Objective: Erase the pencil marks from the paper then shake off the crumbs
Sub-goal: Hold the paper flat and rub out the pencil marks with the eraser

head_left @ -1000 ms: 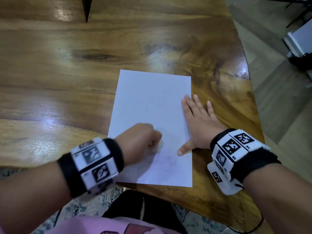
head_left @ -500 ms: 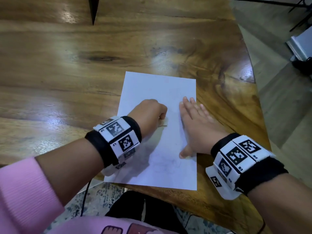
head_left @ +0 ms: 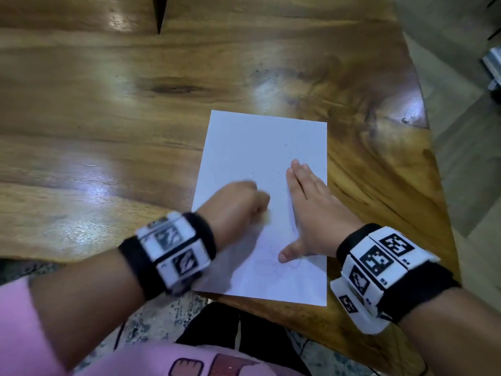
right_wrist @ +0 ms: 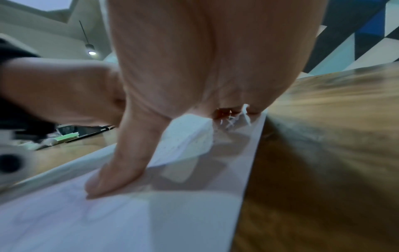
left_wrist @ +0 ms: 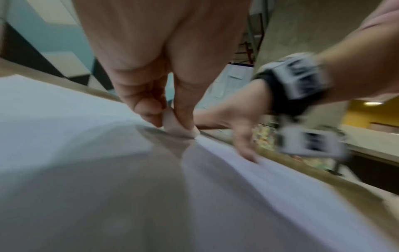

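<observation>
A white sheet of paper (head_left: pixel 254 147) lies on the wooden table (head_left: pixel 108 131) near its front edge. Faint pencil lines (head_left: pixel 273 265) show low on the sheet, and small dark crumbs (head_left: pixel 271 181) dot its middle. My left hand (head_left: pixel 260 210) pinches a pale eraser (head_left: pixel 267 217) and presses it on the paper; in the left wrist view the eraser (left_wrist: pixel 170 122) sits between thumb and fingers (left_wrist: pixel 146 105). My right hand (head_left: pixel 311 207) lies flat on the sheet's right side, fingers straight and together. Its thumb (right_wrist: pixel 121 170) presses the paper (right_wrist: pixel 151 221).
The table's right edge (head_left: pixel 433 164) curves close beside the paper, with floor beyond it. A dark pointed gap (head_left: pixel 160 14) cuts into the far tabletop. My lap and pink shirt (head_left: pixel 189 359) are just below the front edge.
My left hand rubbed the eraser from the sheet's lower part up toward the middle, then came back slightly. My right hand slid further onto the paper and closed its fingers together.
</observation>
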`<state>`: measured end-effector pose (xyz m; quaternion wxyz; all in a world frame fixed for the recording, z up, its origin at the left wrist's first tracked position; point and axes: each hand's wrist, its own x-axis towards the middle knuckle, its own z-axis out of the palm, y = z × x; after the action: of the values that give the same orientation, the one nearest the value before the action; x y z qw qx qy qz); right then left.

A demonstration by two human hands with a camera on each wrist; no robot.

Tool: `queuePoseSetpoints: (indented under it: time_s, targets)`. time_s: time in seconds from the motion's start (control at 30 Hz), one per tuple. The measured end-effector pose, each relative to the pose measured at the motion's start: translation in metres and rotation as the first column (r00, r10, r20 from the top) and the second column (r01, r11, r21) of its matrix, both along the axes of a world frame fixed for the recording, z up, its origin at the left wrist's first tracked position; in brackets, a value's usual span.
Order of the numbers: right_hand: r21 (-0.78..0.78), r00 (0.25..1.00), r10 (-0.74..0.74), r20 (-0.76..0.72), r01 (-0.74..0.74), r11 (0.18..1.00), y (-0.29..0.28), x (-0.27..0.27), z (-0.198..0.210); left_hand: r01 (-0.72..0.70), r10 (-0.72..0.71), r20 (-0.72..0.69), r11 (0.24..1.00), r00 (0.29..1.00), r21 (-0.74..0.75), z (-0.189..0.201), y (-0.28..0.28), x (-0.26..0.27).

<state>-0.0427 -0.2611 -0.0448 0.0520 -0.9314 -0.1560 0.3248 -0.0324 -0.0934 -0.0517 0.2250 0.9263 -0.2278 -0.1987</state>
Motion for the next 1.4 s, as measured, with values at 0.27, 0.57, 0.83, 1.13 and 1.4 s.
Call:
queuePoseSetpoints:
  time_s: [0.27, 0.57, 0.83, 1.13, 1.4]
  targets:
    - [0.013, 1.0, -0.004, 0.004, 0.004, 1.0, -0.002, 0.0, -0.001, 0.108, -0.115, -0.118, 0.992, 0.986, -0.065, 0.007, 0.004, -0.023]
    - [0.004, 1.0, -0.016, 0.018, 0.016, 1.0, 0.001, 0.001, -0.002, 0.006, -0.006, -0.039, 1.0, 0.999, 0.013, 0.006, -0.027, 0.014]
    - [0.009, 1.0, -0.018, 0.018, 0.018, 1.0, 0.0, 0.001, -0.003, 0.012, -0.012, 0.004, 1.0, 1.0, -0.023, 0.004, -0.017, 0.017]
    - [0.003, 1.0, -0.024, 0.004, 0.024, 1.0, 0.0, 0.0, -0.002, 0.134, -0.135, -0.074, 0.991, 0.988, -0.021, 0.004, 0.008, -0.014]
    - [0.011, 1.0, -0.022, 0.0, 0.022, 1.0, 0.0, 0.001, -0.001, -0.01, 0.008, -0.018, 0.998, 1.0, -0.063, 0.001, 0.008, -0.001]
